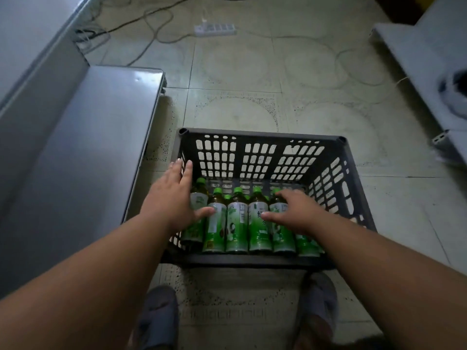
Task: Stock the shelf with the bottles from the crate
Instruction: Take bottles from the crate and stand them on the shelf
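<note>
Down on a tiled floor, a black slatted plastic crate [262,157] is reached into by two bare hands, with nothing lifted yet. A single row of green-capped, green-labelled plastic tea bottles [237,223] is packed along the crate's near wall, side by side from the left corner toward the right corner; the far half of the crate floor is bare. Each bottle is leaned back, its long axis running from near wall to far wall, the base tucked against the near wall and the cap pointed away and upward. Such packing probably keeps the row from rolling and leaves the necks free to be grasped.

The left hand [174,198] is spread wide above the leftmost bottle at the crate's left wall, fingers splayed and the thumb laid on the neighbouring label. The right hand [295,210] is laid over the bottles near the right end, fingers loosely open and curled over the shoulders, nothing gripped. A two-handed pick appears to be in preparation.

A grey metal shelf board [101,137], bare of stock, is seen just beside the crate's left wall, presumably so that bottles can be carried across in a short swing.
</note>
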Available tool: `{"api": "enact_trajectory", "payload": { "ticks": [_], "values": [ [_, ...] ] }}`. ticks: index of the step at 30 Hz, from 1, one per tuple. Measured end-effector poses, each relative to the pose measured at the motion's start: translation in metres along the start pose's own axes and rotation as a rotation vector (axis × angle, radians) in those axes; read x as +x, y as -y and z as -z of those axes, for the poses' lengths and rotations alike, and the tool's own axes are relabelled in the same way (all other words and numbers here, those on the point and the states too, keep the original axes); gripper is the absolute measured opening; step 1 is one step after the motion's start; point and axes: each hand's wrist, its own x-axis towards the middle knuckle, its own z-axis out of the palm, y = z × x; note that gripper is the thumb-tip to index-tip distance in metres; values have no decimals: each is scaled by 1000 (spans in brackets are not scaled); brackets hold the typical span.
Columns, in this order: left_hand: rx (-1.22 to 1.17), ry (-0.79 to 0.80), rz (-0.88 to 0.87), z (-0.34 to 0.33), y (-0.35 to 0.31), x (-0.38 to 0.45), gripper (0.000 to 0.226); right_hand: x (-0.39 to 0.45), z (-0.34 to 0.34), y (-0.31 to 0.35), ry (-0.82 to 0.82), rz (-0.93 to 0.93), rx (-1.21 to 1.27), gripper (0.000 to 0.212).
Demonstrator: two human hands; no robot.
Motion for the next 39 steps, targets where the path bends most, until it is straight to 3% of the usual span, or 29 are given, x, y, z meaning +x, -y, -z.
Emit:
{"api": "enact_trajectory", "payload": {
  "ticks": [6,10,14,21,24,31,35,39],
  "values": [
    [105,4,-1,-36,17,25,134,48,-61,28,54,64,246,85],
    [121,22,19,-39,18,26,137,77,-77,58,97,94,249,83],
    [147,41,43,-40,18,31,137,115,-78,84,146,73,260,54],
    [173,42,42,-40,20,34,134,160,-99,108,207,24,-311,44],
    [167,45,44,-38,21,34,133,167,-96,117,240,37,-384,41],
    [118,36,39,-37,21,33,133,156,-97,100,197,-33,-75,48],
    [119,19,32,-39,22,32,134,149,-106,88,205,-34,304,54],
    [105,10,29,-38,22,33,136,136,-110,85,158,20,479,53]
  ]
}}
